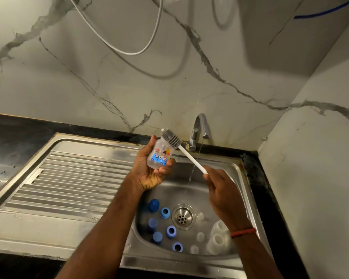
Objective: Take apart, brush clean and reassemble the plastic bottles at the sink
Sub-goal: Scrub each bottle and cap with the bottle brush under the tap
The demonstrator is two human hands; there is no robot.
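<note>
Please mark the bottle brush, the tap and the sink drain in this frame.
bottle brush [171,139], head view, on its grey bristle head.
tap [195,130], head view, on the chrome riser below the bend.
sink drain [183,216], head view, on the perforated strainer's middle.

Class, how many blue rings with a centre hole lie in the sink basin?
3: one blue ring just left of the drain, one lower left of it, one nearest the front. More may be hidden.
</note>
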